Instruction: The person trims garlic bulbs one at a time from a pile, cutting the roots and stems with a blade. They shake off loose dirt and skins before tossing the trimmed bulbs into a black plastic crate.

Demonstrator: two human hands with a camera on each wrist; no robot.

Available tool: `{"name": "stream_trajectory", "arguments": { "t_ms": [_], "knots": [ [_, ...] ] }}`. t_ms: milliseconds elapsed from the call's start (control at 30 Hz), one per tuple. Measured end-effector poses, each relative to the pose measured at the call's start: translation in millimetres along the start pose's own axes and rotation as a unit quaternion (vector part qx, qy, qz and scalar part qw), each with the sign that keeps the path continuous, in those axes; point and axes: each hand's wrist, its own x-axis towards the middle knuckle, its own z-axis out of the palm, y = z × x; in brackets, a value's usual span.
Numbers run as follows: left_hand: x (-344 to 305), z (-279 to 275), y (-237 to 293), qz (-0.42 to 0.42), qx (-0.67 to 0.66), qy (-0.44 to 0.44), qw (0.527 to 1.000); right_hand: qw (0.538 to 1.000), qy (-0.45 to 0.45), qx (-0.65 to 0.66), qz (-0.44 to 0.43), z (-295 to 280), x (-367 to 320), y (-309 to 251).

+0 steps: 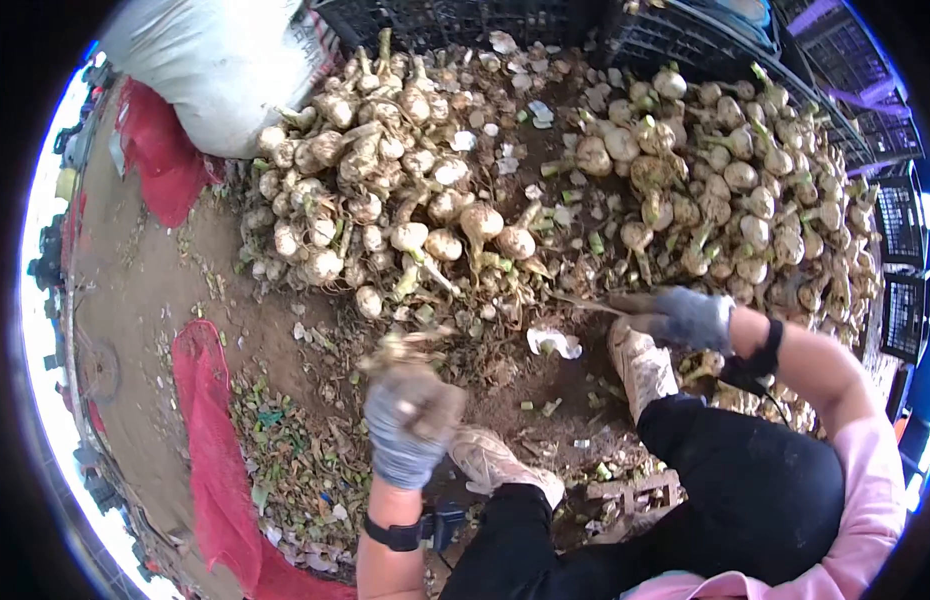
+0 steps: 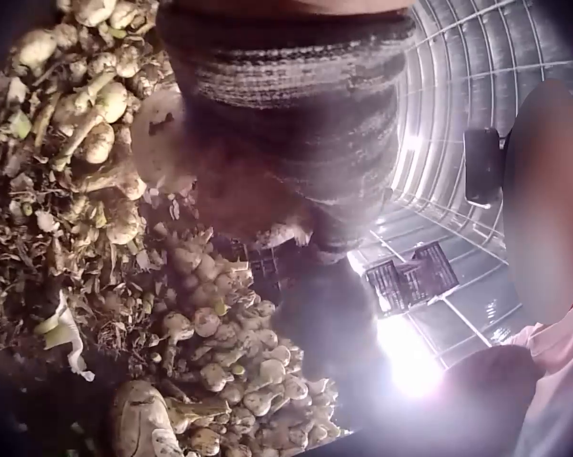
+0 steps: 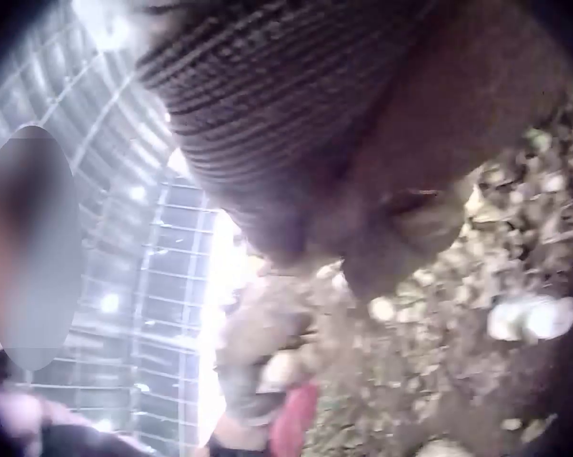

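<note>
My left hand [image 1: 413, 425], in a grey knit glove, grips a garlic bulb [image 1: 405, 350] above the littered ground. Its pale, shaggy end sticks out past the fingers; the palm hides the rest. In the left wrist view a pale round bulb [image 2: 160, 138] shows beside the glove. My right hand [image 1: 690, 318], gloved alike, holds a knife with its thin blade [image 1: 583, 303] pointing left. The fingers cover the knife's handle. Just ahead of the left hand lies a pile of untrimmed garlic [image 1: 355, 180]. Beyond the right hand spreads a heap of garlic with short-cut stems [image 1: 745, 200].
Black plastic crates [image 1: 685, 45] stand behind the heaps. A white sack [image 1: 220, 70] is at the back left, and red netting [image 1: 210, 440] lies along the left. Stem scraps [image 1: 305, 440] litter the ground around my shoes [image 1: 495, 462]. A white peel [image 1: 553, 343] lies between the hands.
</note>
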Motion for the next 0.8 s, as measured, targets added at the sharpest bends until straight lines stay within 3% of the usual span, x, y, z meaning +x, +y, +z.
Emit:
{"name": "stream_trajectory", "arguments": {
  "t_ms": [33, 67, 100, 133, 200, 233, 300, 333, 367, 400, 433, 467, 533, 567, 633, 700, 767, 800],
  "knots": [
    [2.6, -3.3, -0.6, -0.076, -0.104, 0.138, 0.982, 1.000, -0.006, -0.003, 0.000, 3.0, 3.6, 8.7],
    [9.2, 6.2, 7.8, -0.015, 0.264, 0.280, 0.923, 0.996, -0.028, 0.084, 0.002, 16.5, 2.0, 17.0],
    [19.8, -14.5, -2.8, -0.044, 0.063, 0.191, 0.979, 0.986, -0.041, 0.164, -0.002, 23.6, 2.2, 18.5],
    [27.4, 19.2, 4.6, 0.028, 0.139, 0.105, 0.984, 0.992, -0.051, 0.117, 0.012, 18.4, -6.9, -15.1],
    [43.2, 86.4, 19.2, 0.203, 0.247, -0.051, 0.946, 0.987, -0.123, 0.097, 0.028, 24.5, 5.8, -27.7],
    [46.4, 93.3, 22.4, 0.246, 0.286, -0.072, 0.923, 0.984, -0.014, 0.070, -0.165, 32.0, -1.0, -29.7],
    [52.5, 107.1, 28.9, 0.335, 0.353, -0.104, 0.867, 0.974, 0.002, 0.043, -0.223, 29.9, -0.4, -31.5],
    [60.8, 75.7, 19.9, 0.259, 0.327, -0.039, 0.908, 0.991, -0.095, 0.051, -0.085, 26.6, 4.4, -29.5],
    [69.2, 44.3, 11.1, 0.184, 0.288, 0.028, 0.939, 0.992, -0.084, 0.056, -0.072, 24.7, 1.8, -24.2],
    [74.9, 19.8, 13.3, 0.099, 0.226, 0.159, 0.956, 0.993, -0.073, 0.064, -0.061, 23.3, 0.0, -18.8],
    [80.9, -4.6, 15.7, 0.028, 0.132, 0.291, 0.947, 0.993, -0.072, 0.067, -0.062, 19.9, -1.3, -19.8],
    [89.6, -32.0, 14.8, -0.084, 0.286, 0.419, 0.858, 0.995, -0.067, 0.069, -0.035, 15.9, -5.1, -22.8],
    [97.0, -103.5, -19.5, -0.125, 0.243, 0.511, 0.815, 0.995, -0.068, 0.072, -0.002, 18.7, -5.1, -22.9],
    [104.6, -131.8, -39.6, -0.128, 0.238, 0.511, 0.816, 0.994, -0.064, 0.081, -0.027, 20.6, -1.8, -22.8],
    [129.7, -165.9, -61.9, -0.225, 0.216, 0.438, 0.843, 0.992, -0.070, 0.098, -0.046, 23.1, 5.1, -29.8],
    [151.9, -150.3, -48.0, -0.277, 0.347, 0.478, 0.758, 0.992, -0.096, 0.083, -0.013, 21.3, 9.7, -42.0],
    [152.0, -148.7, -53.9, -0.226, 0.315, 0.500, 0.774, 0.991, -0.117, 0.060, 0.023, 15.5, 6.6, -59.9],
    [147.4, -142.4, -53.0, -0.131, 0.259, 0.489, 0.823, 0.991, -0.116, 0.060, 0.022, 15.2, 5.1, -60.3]
  ]
}}
